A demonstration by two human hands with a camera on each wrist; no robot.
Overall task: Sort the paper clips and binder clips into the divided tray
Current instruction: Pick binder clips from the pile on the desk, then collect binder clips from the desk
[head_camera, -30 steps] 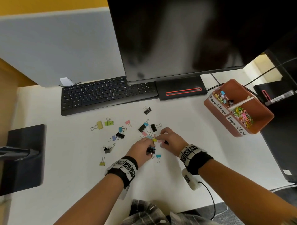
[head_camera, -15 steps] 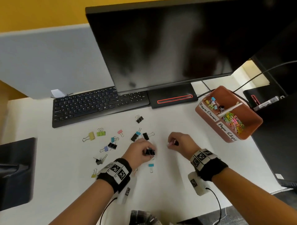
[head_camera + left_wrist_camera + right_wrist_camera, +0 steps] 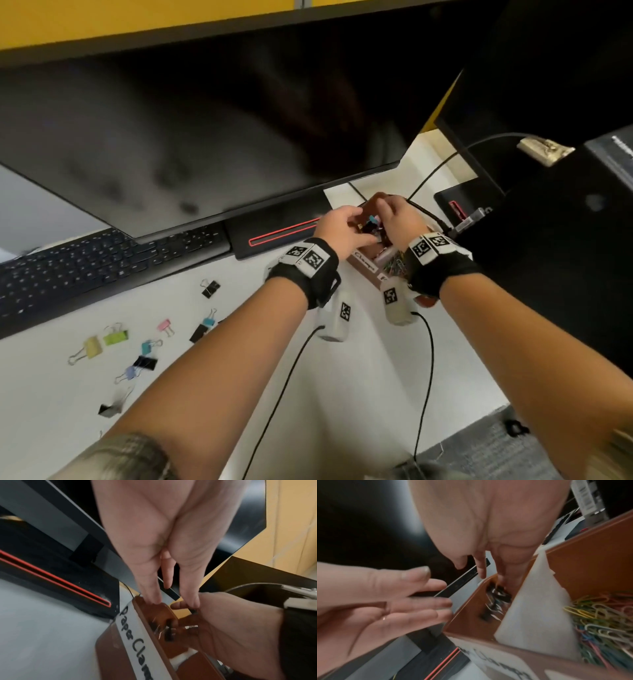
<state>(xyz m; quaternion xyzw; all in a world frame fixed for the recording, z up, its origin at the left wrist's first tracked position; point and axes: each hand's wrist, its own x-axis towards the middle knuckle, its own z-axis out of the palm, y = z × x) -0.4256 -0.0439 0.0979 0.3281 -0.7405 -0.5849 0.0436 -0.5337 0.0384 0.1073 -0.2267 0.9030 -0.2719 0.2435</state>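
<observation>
While both hands hover over the brown divided tray (image 3: 583, 566), the left hand (image 3: 373, 601) is spread flat and empty; the right hand (image 3: 488, 524) points loose fingers into the binder clips (image 3: 496, 597) compartment. Paper clips (image 3: 599, 615) fill the neighbouring one.

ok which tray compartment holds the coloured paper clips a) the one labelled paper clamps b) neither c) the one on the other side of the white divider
c, the coloured paper clips lie across the white divider from the binder clips in the tray.
</observation>
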